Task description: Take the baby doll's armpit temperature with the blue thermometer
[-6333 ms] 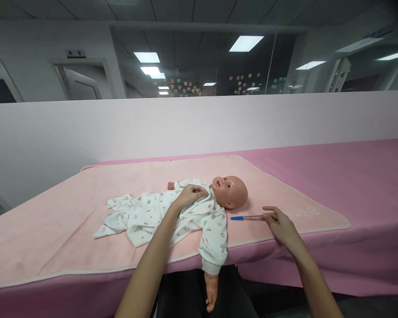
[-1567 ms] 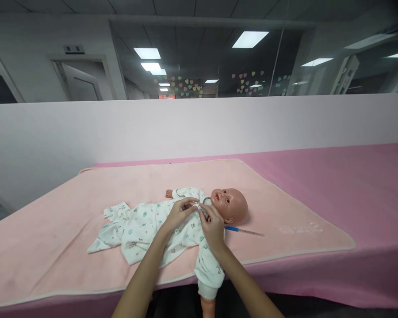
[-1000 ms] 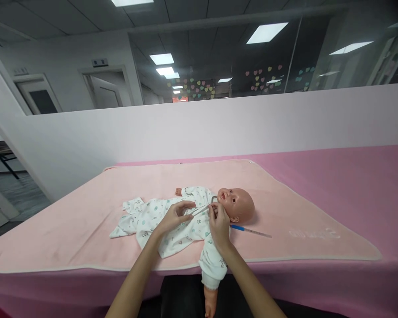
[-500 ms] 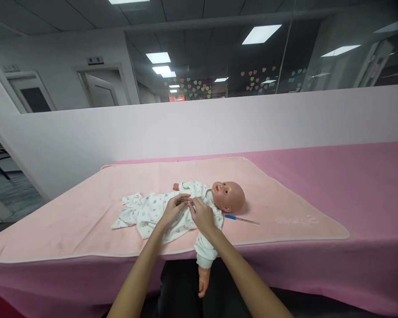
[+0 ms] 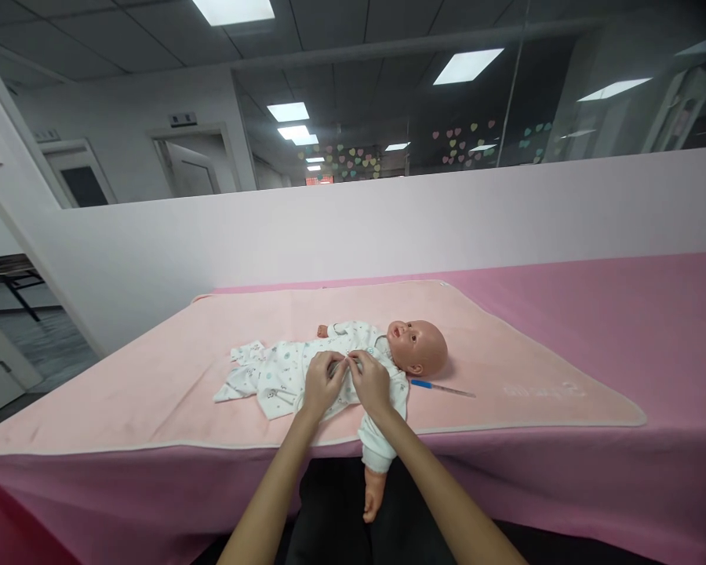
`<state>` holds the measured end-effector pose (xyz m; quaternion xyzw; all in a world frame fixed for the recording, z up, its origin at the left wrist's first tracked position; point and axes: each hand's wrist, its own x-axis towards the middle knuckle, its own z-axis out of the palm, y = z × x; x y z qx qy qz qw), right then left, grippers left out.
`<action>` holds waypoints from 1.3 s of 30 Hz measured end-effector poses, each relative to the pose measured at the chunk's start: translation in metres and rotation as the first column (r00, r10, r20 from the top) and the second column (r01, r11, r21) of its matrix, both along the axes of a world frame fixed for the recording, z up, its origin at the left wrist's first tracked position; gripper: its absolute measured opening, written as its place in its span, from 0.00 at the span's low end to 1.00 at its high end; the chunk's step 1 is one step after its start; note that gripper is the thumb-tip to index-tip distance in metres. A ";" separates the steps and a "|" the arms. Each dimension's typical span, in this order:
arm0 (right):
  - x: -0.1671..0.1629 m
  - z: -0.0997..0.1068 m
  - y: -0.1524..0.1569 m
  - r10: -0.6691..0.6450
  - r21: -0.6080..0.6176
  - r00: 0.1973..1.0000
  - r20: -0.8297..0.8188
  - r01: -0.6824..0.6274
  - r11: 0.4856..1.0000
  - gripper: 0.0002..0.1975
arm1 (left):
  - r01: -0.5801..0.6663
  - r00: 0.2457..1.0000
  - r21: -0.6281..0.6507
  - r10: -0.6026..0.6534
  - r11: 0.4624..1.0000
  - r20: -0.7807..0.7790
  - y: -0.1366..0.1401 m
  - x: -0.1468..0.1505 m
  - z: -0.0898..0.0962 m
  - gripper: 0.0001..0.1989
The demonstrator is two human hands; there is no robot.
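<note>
A bald baby doll (image 5: 419, 347) is laid face-up on the peach blanket (image 5: 170, 384), its long axis set crosswise, head pointed right. It is dressed in a white outfit (image 5: 287, 370) printed with small motifs, whose front is pinched by nearly closed fingers of left hand (image 5: 321, 386) and right hand (image 5: 373, 384).

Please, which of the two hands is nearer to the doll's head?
Right. The right hand is over the doll's chest, nearer the head; the left hand is beside it, farther from the head.
</note>
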<state>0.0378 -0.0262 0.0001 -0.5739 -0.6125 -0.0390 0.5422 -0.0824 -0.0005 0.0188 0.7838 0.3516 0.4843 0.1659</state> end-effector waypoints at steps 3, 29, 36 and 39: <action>0.003 -0.003 0.003 0.042 0.002 0.998 -0.053 -0.042 0.999 0.12 | -0.054 0.995 0.076 0.060 0.996 -0.078 -0.004 0.002 -0.002 0.06; 0.004 -0.002 -0.001 0.084 -0.007 0.991 -0.105 -0.085 0.996 0.10 | -0.159 0.955 0.199 0.202 0.967 -0.219 -0.002 0.007 -0.007 0.03; 0.004 -0.001 -0.002 0.087 -0.008 0.988 -0.129 -0.088 0.996 0.10 | -0.175 0.947 0.194 0.219 0.965 -0.235 0.001 0.007 -0.010 0.02; 0.004 -0.001 -0.003 0.088 -0.004 0.986 -0.143 -0.089 0.996 0.10 | -0.178 0.942 0.215 0.230 0.960 -0.246 0.000 0.007 -0.011 0.03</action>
